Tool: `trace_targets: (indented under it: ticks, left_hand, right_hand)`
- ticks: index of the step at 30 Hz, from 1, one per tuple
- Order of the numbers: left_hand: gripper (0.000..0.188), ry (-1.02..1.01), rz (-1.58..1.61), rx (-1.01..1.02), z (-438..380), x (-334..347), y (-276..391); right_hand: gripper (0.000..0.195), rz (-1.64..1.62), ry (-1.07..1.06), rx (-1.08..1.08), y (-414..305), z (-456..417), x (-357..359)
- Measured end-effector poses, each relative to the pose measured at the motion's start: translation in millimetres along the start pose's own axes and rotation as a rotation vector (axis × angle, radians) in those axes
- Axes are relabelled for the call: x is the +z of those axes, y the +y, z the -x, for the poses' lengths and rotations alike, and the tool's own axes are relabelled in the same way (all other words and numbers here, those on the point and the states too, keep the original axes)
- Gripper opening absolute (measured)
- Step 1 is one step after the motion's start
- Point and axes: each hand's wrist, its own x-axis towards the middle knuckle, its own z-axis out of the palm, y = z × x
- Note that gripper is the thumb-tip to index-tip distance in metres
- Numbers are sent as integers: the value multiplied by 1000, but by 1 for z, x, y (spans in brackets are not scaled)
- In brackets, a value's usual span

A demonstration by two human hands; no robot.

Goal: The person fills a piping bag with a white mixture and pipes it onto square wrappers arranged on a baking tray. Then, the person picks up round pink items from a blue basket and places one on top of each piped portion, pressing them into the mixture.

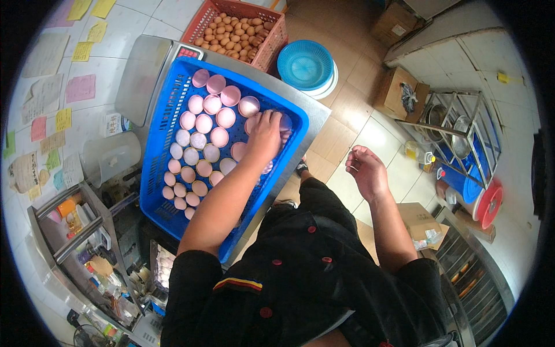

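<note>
In front of me, a blue plastic crate (300,110) holds rows of small round cups with pale pink, lilac and peach tops, such as a pink cup (230,95) and a lilac cup (211,152). My left hand (265,135) reaches down into the crate near its right-hand wall. Its fingers bend over the cups there, beside a purple-tinted cup (285,122). The fingertips are partly hidden, so any grip is unclear. Outside the crate, my right hand (367,171) hangs over the floor, fingers loosely curled, thumb apart, with nothing visible in it.
The crate rests on a steel table (318,113), beside a scale (189,53). Beyond it stands a red crate (271,50) of brown eggs. A blue basket (305,65) sits off the table's far corner. To the right are a metal rack (470,134) and a cardboard box (414,221).
</note>
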Motion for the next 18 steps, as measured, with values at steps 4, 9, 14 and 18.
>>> trace_targets:
  ticks: [4,9,14,18]
  left_hand:
    - [40,-62,-27,-21,2,7,-7]
    - [38,93,-62,101,15,-4,-9]
    - [43,225,115,-90,50,-30,-5]
    - [29,358,240,-293,126,-66,-20]
  right_hand:
    - [15,22,12,-11,-1,5,1]
    - [13,49,26,-28,-1,10,1]
    - [10,180,-68,-108,-7,19,25]
    - [16,571,-274,-296,-5,24,82]
